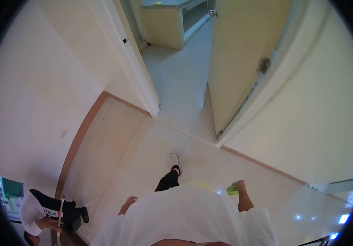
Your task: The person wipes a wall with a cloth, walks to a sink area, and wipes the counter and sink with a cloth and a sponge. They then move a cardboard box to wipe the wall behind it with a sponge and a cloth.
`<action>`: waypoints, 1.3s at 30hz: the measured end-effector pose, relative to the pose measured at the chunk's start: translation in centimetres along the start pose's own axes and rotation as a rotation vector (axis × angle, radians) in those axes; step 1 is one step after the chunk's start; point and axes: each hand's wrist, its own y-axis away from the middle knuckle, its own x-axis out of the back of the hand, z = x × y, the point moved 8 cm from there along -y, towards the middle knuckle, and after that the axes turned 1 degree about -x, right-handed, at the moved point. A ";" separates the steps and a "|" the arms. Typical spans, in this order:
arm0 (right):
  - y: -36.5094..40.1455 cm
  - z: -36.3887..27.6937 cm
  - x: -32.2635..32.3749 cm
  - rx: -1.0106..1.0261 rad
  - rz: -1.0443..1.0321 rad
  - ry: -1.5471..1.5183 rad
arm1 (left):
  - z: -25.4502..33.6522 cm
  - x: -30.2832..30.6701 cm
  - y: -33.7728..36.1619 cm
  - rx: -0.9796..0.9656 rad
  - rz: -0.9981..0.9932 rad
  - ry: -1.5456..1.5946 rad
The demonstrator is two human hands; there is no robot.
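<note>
A bright green cloth is bunched in my right hand, whose fingers are closed around it at the right of my body. My left hand hangs low on the other side, over the floor. It touches nothing that I can see, and its fingers are too small and partly turned away to read. Between the hands are my white shirt and one foot in a light shoe, stepping toward the doorway.
A cream door stands open ahead, inside a white frame. Past it is a counter with a small yellow-green item on top. At lower left another person bends near a dark box and a pole. Walls flank the doorway.
</note>
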 end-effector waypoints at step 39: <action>-10.8 -116.0 59.1 1.391 -0.435 -0.512 | 100.0 59.5 -68.2 -0.574 -0.118 0.890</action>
